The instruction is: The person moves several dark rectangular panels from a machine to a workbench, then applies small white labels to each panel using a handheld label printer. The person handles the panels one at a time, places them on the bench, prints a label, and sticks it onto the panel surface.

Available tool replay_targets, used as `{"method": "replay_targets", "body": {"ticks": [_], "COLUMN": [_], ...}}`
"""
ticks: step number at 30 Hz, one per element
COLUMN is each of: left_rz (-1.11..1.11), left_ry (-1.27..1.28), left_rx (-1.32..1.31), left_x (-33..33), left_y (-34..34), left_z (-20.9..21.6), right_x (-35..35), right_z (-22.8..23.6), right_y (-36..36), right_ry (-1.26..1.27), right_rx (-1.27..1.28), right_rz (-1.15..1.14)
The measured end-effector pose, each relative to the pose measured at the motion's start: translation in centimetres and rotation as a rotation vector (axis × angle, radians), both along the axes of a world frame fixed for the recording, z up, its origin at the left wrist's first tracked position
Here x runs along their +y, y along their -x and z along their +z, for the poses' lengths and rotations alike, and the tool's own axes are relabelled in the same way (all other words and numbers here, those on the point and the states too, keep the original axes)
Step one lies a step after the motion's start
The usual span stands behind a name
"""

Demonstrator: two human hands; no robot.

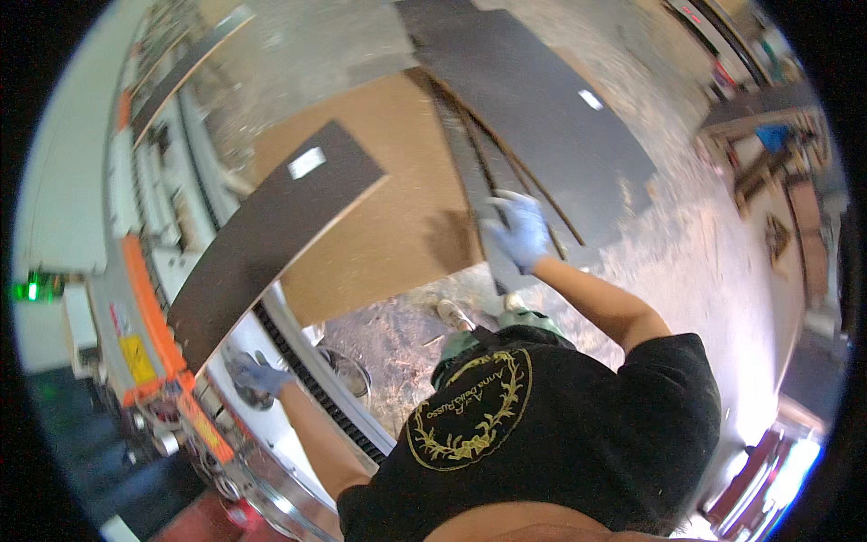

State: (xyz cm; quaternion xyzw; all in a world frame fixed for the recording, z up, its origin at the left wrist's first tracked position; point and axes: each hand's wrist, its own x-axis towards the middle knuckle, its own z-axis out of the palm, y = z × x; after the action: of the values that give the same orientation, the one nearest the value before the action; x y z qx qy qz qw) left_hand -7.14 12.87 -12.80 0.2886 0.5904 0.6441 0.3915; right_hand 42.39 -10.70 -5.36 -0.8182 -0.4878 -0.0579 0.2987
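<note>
My left hand [260, 376], in a blue-grey glove, rests low over the white bed of a long machine, close to the near end of a dark board [271, 217]. Its fingers are somewhat blurred but look stretched out, and I see nothing held in them. The dark board slants across the machine, bears a white label [307, 163], and juts out to the right over a large brown panel [388, 208]. My right hand [521, 230], in a light blue glove, hangs with fingers apart above dark narrow strips [510, 158] and holds nothing.
The machine's orange guard [149, 298] runs along the left, with a black toothed track [298, 375] nearer me. A wide dark sheet [560, 108] with a white label lies ahead. At right stands a wooden bench [759, 172]. My shoes [454, 314] are beside the brown panel.
</note>
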Motion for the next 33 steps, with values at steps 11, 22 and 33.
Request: {"method": "replay_targets", "body": {"ticks": [11,22,33], "left_rz": [-0.801,-1.207,-1.184], "left_ry": [0.163,0.277,0.403], "left_rx": [-0.018,0.148,0.643], "left_x": [-10.3,-23.4,-22.4], "left_y": [-20.3,-39.0,-45.9], "left_z": [-6.0,-13.8,-16.1], "right_x": [-21.6,-20.0,-21.4], "right_z": [-13.1,-14.1,-16.1], "right_y": [-15.4,-4.5,0.2], "right_ry": [-0.061,0.314,-0.186], "right_rx": [0.764,0.302,1.06], "right_rz": [-1.319,-0.684,-0.503]}}
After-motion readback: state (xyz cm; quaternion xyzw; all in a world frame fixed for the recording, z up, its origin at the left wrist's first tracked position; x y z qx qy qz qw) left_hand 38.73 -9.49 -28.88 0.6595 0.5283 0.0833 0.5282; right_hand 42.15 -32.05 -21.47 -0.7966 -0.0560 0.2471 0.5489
